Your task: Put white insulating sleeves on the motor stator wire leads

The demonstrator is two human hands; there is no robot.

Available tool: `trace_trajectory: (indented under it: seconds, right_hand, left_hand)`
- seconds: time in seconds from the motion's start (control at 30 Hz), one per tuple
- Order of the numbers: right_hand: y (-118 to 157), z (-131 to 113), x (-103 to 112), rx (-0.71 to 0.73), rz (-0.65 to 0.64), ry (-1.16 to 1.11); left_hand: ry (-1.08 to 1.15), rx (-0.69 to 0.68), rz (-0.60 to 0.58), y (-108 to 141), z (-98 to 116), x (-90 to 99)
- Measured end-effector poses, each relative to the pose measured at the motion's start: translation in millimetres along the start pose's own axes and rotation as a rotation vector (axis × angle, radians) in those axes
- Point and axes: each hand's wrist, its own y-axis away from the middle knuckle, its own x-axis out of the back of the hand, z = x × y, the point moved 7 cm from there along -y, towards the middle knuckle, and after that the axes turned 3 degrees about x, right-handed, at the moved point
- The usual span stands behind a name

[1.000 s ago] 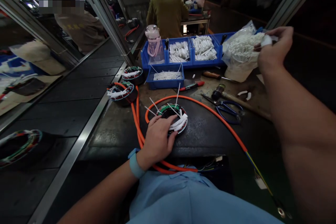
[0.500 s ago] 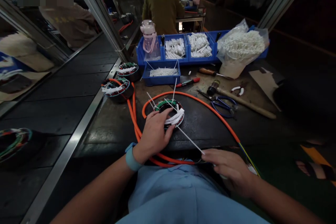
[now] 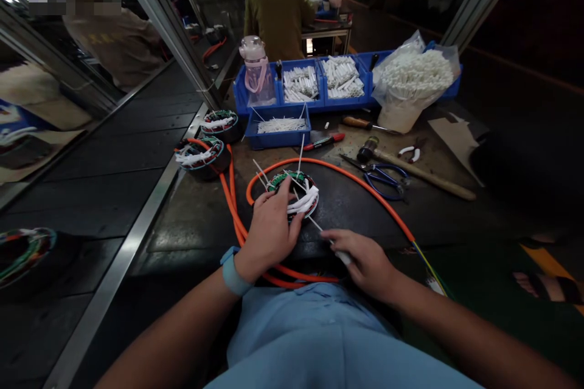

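A ring-shaped motor stator (image 3: 305,202) with green and white wiring lies on the black mat. My left hand (image 3: 270,225) rests over its left side and grips it, thumb at the front and fingers across the ring. Several thin white cable ties (image 3: 300,155) stick up from the winding. From the stator's front edge runs another cable tie (image 3: 314,223), pinched near my right hand's (image 3: 362,261) fingertips. A tool with a white handle (image 3: 343,257) also sits in my right hand; its working end is not clear. An orange sleeved cable (image 3: 356,177) curves around the stator.
Two more stators (image 3: 201,158) stand at the left. Behind are a small blue tray (image 3: 277,140) of cable ties, blue bins (image 3: 298,100) of white tubes, a bottle (image 3: 258,70) and a plastic bag (image 3: 413,82). Rightward lie scissors (image 3: 383,181), a mallet (image 3: 424,179), pliers (image 3: 413,152), a marker (image 3: 323,141) and a screwdriver (image 3: 358,123).
My right hand has moved left and forward, closer to the stator, and the white handle now shows below its fingers. My left forefinger has shifted up over the ring.
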Motion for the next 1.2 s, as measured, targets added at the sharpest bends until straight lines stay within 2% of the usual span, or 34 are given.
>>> trace_trajectory:
  seconds: [0.07,0.13,0.23,0.33,0.47,0.6,0.73,0.8,0.87,0.93,1.0,1.07,1.1,1.17,1.2]
  right_hand:
    - [-21,18,-9,-0.198,0.070,-0.114]
    - [-36,36,-15,-0.404,0.139,-0.279]
    - [-45,50,-22,-0.577,0.195,-0.555]
    - [-42,50,-20,-0.616,0.203,-0.703]
    - [-35,46,-15,-0.616,0.216,-0.725]
    - [-42,50,-16,-0.643,0.232,-0.661]
    - [-57,59,-19,-0.670,0.213,-0.493]
    - [-64,56,-17,-0.612,0.163,-0.334]
    - [-72,42,-11,-0.442,0.052,-0.039]
    - [-80,19,-7,-0.164,-0.082,0.334]
    - [-84,-3,-8,0.149,-0.183,0.616]
    - [-88,-18,-11,0.419,-0.231,0.735]
    - [-91,-20,-12,0.506,-0.239,0.761]
    - [-105,-18,-12,0.580,-0.232,0.799]
    - [-113,-13,-11,0.570,-0.229,0.812]
  left_hand:
    - [0.080,0.016,0.061,1,-2,3.5]
    - [0.102,-0.026,0.088,2,-2,4.8]
    - [0.081,-0.143,0.101,4,1,4.6]
    - [0.075,-0.212,0.136,6,2,5.5]
    - [0.058,-0.241,0.142,7,1,3.9]
    - [0.052,-0.250,0.150,6,1,3.6]
    - [0.041,-0.260,0.143,5,0,3.2]
    - [0.031,-0.264,0.141,6,1,3.6]
    - [0.020,-0.272,0.137,6,2,5.1]
    - [-0.001,-0.278,0.114,5,4,6.7]
    - [-0.061,-0.264,0.057,2,5,6.7]
    - [-0.145,-0.248,-0.031,-3,3,4.4]
    - [-0.179,-0.253,-0.077,-5,2,2.7]
    - [-0.211,-0.288,-0.157,-8,2,-0.3]
    - [-0.214,-0.311,-0.185,-9,2,-1.5]
